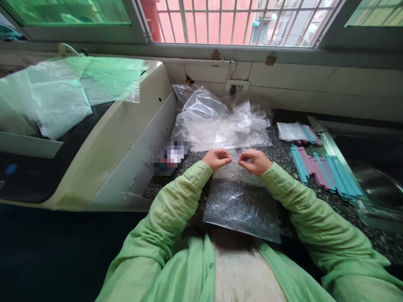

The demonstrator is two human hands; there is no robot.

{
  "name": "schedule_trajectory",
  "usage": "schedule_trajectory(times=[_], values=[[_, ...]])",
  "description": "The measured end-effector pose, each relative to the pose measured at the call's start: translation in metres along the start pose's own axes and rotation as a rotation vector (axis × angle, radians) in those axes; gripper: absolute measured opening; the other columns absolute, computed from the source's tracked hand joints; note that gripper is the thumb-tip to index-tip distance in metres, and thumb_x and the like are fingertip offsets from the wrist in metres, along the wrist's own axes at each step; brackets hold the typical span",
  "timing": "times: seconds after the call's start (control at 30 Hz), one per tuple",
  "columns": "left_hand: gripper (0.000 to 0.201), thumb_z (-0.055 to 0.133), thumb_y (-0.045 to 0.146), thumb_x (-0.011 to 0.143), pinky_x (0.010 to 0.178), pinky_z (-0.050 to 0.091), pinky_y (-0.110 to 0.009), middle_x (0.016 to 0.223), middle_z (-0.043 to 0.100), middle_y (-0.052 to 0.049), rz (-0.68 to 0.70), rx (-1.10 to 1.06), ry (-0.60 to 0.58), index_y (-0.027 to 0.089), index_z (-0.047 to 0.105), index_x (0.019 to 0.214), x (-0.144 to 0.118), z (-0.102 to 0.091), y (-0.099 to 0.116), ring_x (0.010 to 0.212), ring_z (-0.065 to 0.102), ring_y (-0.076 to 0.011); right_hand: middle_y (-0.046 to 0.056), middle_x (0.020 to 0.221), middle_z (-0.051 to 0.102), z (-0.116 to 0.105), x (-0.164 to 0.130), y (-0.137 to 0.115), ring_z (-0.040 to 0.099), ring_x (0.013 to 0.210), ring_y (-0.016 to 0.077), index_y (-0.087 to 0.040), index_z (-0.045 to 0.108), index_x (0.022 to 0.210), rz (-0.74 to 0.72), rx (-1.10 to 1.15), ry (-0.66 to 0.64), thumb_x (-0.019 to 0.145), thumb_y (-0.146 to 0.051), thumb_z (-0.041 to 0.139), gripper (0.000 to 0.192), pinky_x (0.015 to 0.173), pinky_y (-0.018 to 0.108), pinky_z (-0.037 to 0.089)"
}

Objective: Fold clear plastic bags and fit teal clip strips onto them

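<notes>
- A large cream-coloured appliance fills the left side, its sloped top partly draped with thin green-tinted plastic sheets
- The dark speckled surface runs from the appliance to a metal sink at the right edge; what the sink holds cannot be told
- A heap of crumpled clear bags lies at the back of the surface, against the tiled wall, below a wall socket; how many bags are in the heap cannot be counted
- One clear plastic bag lies flat in front of the person, its near edge hanging toward the lap and its top edge lifted between the two hands; it looks empty
- A row of blue and pink sealing sticks lies to the right of that bag, close beside the sink; they overlap too much for a sure count
- A smaller packet sits behind the row, with a few more sticks of both colours tucked by its right side
- The left hand is curled, thumb and fingers pinching the top edge of the flat bag
- The right hand is curled likewise, pinching the same edge just beside the left; the two hands are near but not touching
- Both arms wear green sleeves
</notes>
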State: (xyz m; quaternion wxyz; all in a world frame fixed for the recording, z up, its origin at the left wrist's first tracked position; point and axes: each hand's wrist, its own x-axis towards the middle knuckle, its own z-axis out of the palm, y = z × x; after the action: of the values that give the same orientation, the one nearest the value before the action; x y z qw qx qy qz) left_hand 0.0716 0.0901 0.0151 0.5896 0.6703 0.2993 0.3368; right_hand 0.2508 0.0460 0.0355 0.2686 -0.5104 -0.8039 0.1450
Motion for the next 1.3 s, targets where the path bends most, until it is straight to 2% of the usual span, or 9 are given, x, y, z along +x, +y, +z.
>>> schedule_trajectory(times=[0.3, 0.57, 0.87, 1.03, 1.3], values=[[0.031, 0.073, 0.038, 0.051, 0.054, 0.042, -0.021, 0.055, 0.054, 0.001, 0.037, 0.001, 0.024, 0.011, 0.058, 0.056, 0.0, 0.001, -0.001, 0.053, 0.05, -0.0071, 0.002, 0.058, 0.06, 0.002, 0.0, 0.001, 0.052, 0.057, 0.0118, -0.017, 0.061, 0.061, 0.024, 0.044, -0.01, 0.067, -0.024, 0.054, 0.011, 0.058, 0.023, 0.041], [0.032, 0.073, 0.039, 0.052, 0.053, 0.042, -0.02, 0.052, 0.053, 0.002, 0.033, 0.018, 0.055, 0.011, 0.057, 0.057, -0.001, -0.005, 0.006, 0.05, 0.048, -0.0063, 0.002, 0.057, 0.059, -0.007, 0.0, 0.005, 0.051, 0.055, 0.011, -0.016, 0.06, 0.062, 0.081, 0.152, -0.085, 0.067, -0.03, 0.055, 0.016, 0.055, 0.023, 0.041], [0.035, 0.074, 0.041, 0.051, 0.055, 0.043, -0.021, 0.053, 0.055, 0.002, 0.029, -0.004, 0.082, 0.011, 0.058, 0.058, -0.001, -0.007, 0.009, 0.051, 0.049, -0.0069, 0.002, 0.055, 0.059, -0.013, 0.001, 0.001, 0.051, 0.053, 0.0111, -0.015, 0.059, 0.06, 0.119, 0.25, -0.034, 0.066, -0.032, 0.056, 0.018, 0.054, 0.024, 0.042], [0.035, 0.074, 0.041, 0.05, 0.055, 0.043, -0.021, 0.053, 0.055, 0.002, 0.015, 0.0, 0.063, 0.011, 0.057, 0.058, -0.001, -0.006, 0.006, 0.052, 0.05, -0.0072, 0.001, 0.054, 0.058, -0.011, 0.001, -0.001, 0.05, 0.053, 0.0112, -0.017, 0.058, 0.056, 0.096, 0.189, 0.025, 0.063, -0.026, 0.057, 0.012, 0.054, 0.023, 0.041], [0.032, 0.074, 0.038, 0.05, 0.054, 0.042, -0.021, 0.052, 0.054, 0.002, -0.012, -0.001, 0.069, 0.011, 0.057, 0.058, 0.0, -0.007, 0.003, 0.05, 0.048, -0.0064, 0.001, 0.054, 0.057, -0.009, 0.002, 0.0, 0.051, 0.054, 0.0114, -0.016, 0.058, 0.056, 0.097, 0.153, 0.013, 0.063, -0.025, 0.055, 0.011, 0.055, 0.023, 0.041]])
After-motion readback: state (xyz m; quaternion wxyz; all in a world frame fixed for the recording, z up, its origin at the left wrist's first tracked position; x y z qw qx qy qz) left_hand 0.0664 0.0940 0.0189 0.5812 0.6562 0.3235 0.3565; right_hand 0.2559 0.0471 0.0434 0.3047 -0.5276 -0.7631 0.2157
